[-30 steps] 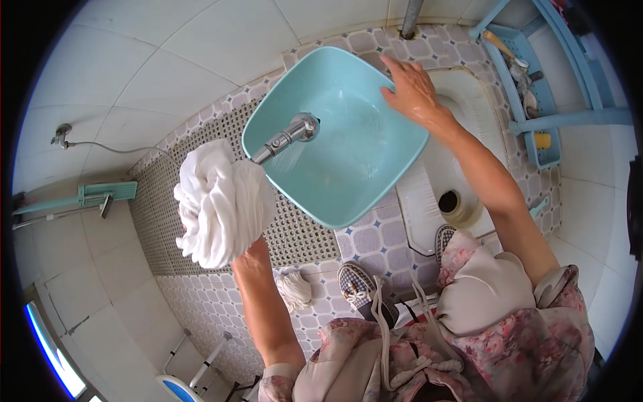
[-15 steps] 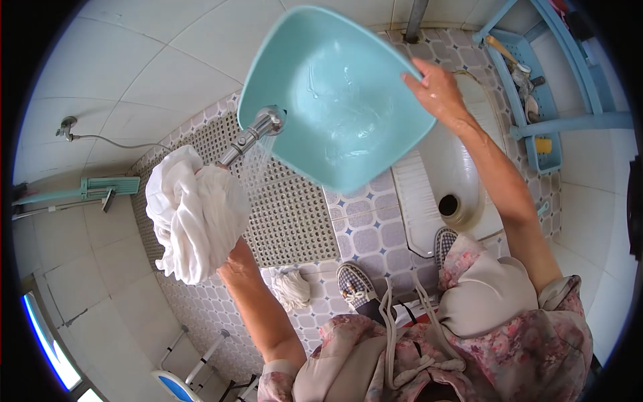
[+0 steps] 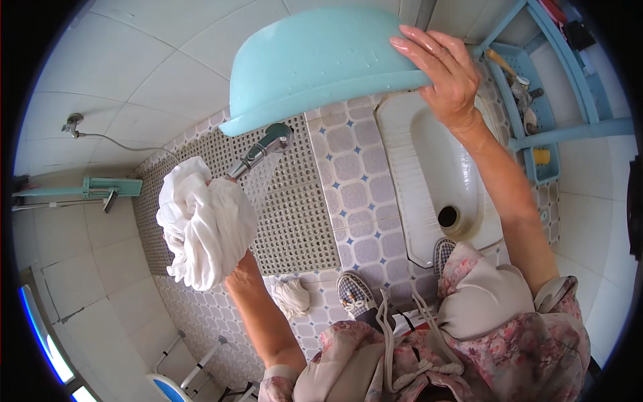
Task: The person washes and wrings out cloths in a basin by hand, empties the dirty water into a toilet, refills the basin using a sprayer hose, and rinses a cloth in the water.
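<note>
A light turquoise plastic basin (image 3: 315,63) is tipped steeply on its side at the top of the head view, its wet outside facing me. My right hand (image 3: 450,77) is closed on its right rim, with fingers spread over the outer wall. A bunched white cloth (image 3: 207,228) covers most of my left hand (image 3: 240,266). From this bundle sticks out a chrome handheld shower head (image 3: 264,151), spraying water over the perforated mat. The left fingers are largely hidden, but the hand appears closed around the shower handle and the cloth.
A grey perforated mat (image 3: 295,221) lies on the left floor. Right of it is a squat toilet (image 3: 418,181). A blue rack (image 3: 569,130) with brushes stands at the right wall. A mop head (image 3: 290,298) lies near my shoes. The shower hose (image 3: 127,139) runs along the left wall.
The basin has been raised and tipped from showing its wet inside to showing its outer wall. My right hand moved up and turned with it. The cloth and shower head shifted slightly right and down.
</note>
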Demonstrator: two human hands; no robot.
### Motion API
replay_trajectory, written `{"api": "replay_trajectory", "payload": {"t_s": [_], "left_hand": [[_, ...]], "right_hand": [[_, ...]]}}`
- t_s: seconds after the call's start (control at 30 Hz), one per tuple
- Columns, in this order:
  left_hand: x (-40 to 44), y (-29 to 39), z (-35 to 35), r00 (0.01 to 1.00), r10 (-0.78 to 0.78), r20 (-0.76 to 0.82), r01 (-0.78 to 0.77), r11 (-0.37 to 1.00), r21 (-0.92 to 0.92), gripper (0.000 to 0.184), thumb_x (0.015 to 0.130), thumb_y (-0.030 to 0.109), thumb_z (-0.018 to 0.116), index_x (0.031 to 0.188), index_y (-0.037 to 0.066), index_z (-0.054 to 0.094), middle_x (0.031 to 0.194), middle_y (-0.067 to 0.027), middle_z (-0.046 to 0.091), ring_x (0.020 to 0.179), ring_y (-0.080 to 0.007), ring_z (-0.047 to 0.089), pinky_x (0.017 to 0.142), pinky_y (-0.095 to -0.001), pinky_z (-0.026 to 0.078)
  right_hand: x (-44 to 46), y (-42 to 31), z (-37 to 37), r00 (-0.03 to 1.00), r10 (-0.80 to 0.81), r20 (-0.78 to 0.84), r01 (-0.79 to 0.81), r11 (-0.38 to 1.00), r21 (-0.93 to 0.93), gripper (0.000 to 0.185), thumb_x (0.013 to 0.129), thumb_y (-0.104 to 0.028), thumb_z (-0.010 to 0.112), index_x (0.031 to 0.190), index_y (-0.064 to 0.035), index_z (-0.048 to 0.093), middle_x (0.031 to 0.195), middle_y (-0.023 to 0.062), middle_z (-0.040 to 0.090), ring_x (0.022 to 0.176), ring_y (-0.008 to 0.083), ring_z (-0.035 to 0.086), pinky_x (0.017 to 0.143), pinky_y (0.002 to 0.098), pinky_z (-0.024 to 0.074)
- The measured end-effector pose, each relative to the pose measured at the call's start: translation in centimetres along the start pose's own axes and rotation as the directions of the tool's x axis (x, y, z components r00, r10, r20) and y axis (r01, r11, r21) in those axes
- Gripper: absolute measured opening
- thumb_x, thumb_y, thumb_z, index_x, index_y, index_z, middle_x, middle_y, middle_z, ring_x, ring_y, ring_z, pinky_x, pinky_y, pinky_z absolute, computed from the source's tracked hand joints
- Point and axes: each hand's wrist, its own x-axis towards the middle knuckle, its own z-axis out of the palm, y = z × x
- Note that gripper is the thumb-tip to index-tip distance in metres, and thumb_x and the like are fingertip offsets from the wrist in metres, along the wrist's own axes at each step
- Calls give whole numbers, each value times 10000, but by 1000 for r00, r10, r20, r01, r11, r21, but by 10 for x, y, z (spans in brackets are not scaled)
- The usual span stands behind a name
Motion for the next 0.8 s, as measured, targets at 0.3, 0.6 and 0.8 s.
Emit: {"api": "replay_trajectory", "payload": {"t_s": [0.3,0.6,0.8], "left_hand": [[-13,0,14,996,-77,45,82,991,-110,197,864,238,700,985,95,639,970,-55,641,886,-189,640,765,-327,525],[-39,23,52,946,-282,160,322,866,-382,247,856,259,716,1031,103,636,959,-48,632,874,-176,635,779,-315,519],[-56,42,119,584,-605,541,729,98,-677,283,852,274,727,1061,107,635,951,-44,626,866,-167,631,788,-307,515]], "right_hand": [[-35,-15,10,497,726,476,-855,502,127,336,865,-67,657,1191,-138,694,1000,31,730,827,212,666,733,339,549],[-136,17,42,-51,504,862,-997,-80,-12,321,893,-138,656,1205,-66,668,915,118,701,806,197,671,765,339,520],[-154,-6,44,207,607,768,-733,616,-289,603,847,-145,696,1416,-142,494,1241,120,631,1221,341,527,985,479,428]]}}
